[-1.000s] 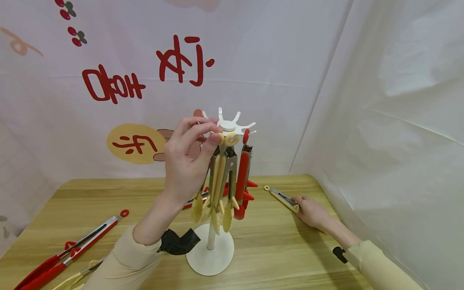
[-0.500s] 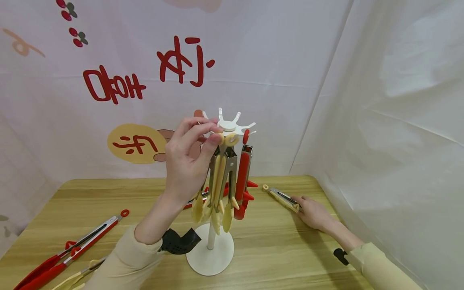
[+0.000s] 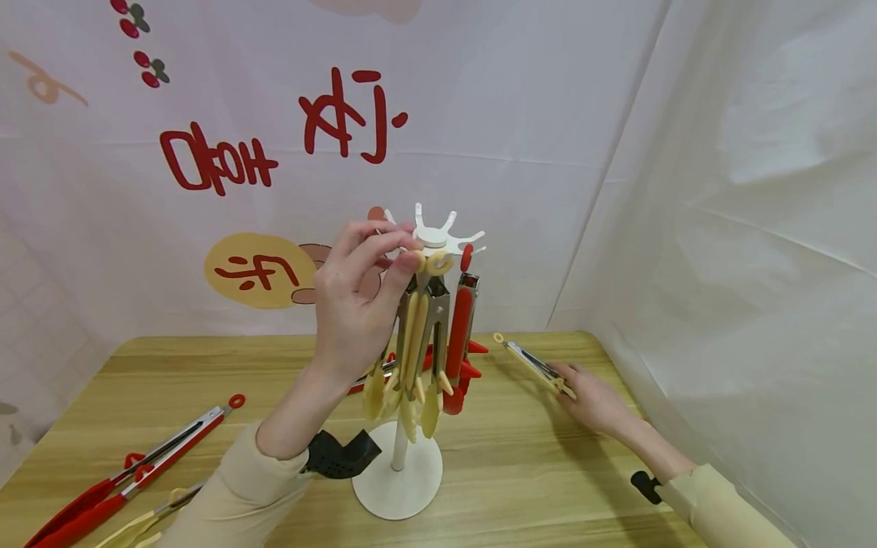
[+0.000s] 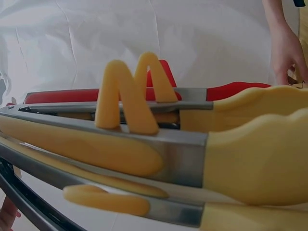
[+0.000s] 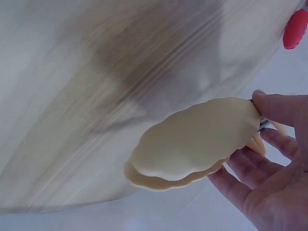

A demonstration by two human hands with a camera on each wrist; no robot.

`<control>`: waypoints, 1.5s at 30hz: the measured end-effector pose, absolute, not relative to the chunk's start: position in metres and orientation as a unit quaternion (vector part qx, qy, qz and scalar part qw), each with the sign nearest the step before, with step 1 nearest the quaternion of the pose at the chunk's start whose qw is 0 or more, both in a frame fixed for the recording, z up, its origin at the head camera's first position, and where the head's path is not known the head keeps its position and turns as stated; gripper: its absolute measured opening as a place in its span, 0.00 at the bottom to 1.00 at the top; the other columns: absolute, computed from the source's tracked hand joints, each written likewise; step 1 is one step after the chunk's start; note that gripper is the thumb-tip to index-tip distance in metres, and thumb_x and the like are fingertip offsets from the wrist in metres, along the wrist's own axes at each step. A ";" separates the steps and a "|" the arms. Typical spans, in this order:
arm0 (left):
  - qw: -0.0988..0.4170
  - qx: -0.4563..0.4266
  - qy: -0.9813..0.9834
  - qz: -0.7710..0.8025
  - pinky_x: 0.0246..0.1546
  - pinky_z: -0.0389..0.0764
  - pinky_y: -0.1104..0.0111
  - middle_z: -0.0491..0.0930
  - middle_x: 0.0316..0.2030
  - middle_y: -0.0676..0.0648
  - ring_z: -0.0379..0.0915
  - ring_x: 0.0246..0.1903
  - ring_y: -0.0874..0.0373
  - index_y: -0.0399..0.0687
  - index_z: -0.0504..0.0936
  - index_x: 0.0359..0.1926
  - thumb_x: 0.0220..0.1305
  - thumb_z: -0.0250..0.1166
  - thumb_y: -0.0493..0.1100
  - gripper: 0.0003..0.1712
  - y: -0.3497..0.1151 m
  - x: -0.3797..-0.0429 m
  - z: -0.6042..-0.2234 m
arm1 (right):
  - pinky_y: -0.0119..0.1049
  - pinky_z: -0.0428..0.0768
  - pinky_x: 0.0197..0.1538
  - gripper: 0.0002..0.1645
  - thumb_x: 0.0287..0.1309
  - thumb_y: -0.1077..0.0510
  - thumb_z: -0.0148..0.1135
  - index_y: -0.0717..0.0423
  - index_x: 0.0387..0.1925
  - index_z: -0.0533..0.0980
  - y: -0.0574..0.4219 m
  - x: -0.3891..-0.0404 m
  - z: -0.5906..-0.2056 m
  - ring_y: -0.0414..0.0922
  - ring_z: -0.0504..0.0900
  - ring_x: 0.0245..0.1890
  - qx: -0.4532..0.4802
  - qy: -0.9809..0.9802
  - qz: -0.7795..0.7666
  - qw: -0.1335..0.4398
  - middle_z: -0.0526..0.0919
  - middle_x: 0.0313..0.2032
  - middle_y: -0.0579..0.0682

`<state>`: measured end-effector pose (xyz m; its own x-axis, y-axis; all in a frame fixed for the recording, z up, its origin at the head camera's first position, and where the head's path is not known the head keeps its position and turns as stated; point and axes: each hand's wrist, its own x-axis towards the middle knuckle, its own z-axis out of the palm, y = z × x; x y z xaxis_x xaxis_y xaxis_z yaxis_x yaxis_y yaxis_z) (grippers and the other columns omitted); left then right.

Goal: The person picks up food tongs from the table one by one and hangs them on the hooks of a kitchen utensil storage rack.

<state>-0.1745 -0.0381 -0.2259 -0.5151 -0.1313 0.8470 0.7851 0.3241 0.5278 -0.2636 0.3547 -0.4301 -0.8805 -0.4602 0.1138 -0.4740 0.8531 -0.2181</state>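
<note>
Behind the wooden table (image 3: 521,472) stands a white backdrop (image 3: 521,91) bearing red lettering (image 3: 339,114), paired cherries (image 3: 142,58) and a yellow oval (image 3: 274,294) (itself marked with red strokes), while creased white sheeting (image 3: 760,198) rises along the table's right side.

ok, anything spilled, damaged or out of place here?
Nothing stands out: no visible spill or damage. Red tongs lie loose at the table's left while other tongs hang from the white stand, hardly odd.

Between the stand's base (image 3: 397,500) and the right hand (image 3: 594,399) we see bare tabletop (image 3: 503,464) to pass over. The hanging tongs (image 3: 414,335) block the middle; behind them, we can't quite judge the room.
</note>
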 end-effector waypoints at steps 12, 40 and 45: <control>0.429 -0.230 -0.693 -0.532 0.47 0.79 0.80 0.82 0.50 0.34 0.81 0.50 0.52 0.34 0.87 0.46 0.71 0.57 0.70 0.40 -0.036 -0.174 -0.225 | 0.35 0.75 0.30 0.37 0.62 0.61 0.74 0.55 0.71 0.73 0.343 -0.258 -0.418 0.46 0.81 0.33 0.240 -0.960 0.135 0.058 0.85 0.50 0.57; 0.435 -0.219 -0.697 -0.527 0.46 0.79 0.79 0.82 0.50 0.36 0.81 0.49 0.52 0.35 0.87 0.46 0.71 0.58 0.70 0.39 -0.036 -0.174 -0.227 | 0.49 0.86 0.44 0.39 0.60 0.64 0.75 0.54 0.72 0.72 0.306 -0.232 -0.382 0.51 0.88 0.48 0.287 -0.918 0.226 0.155 0.86 0.53 0.54; 0.437 -0.219 -0.693 -0.530 0.46 0.78 0.80 0.83 0.49 0.35 0.80 0.49 0.56 0.35 0.87 0.45 0.70 0.58 0.70 0.39 -0.036 -0.175 -0.227 | 0.50 0.86 0.47 0.41 0.60 0.66 0.75 0.54 0.73 0.72 0.301 -0.230 -0.375 0.50 0.87 0.48 0.292 -0.910 0.242 0.166 0.86 0.54 0.54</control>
<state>-0.1752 -0.0365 -0.2269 -0.5214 -0.1595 0.8383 0.7671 0.3428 0.5423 -0.2303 0.3010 -0.3754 -0.7741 -0.4510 0.4442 -0.6120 0.7124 -0.3434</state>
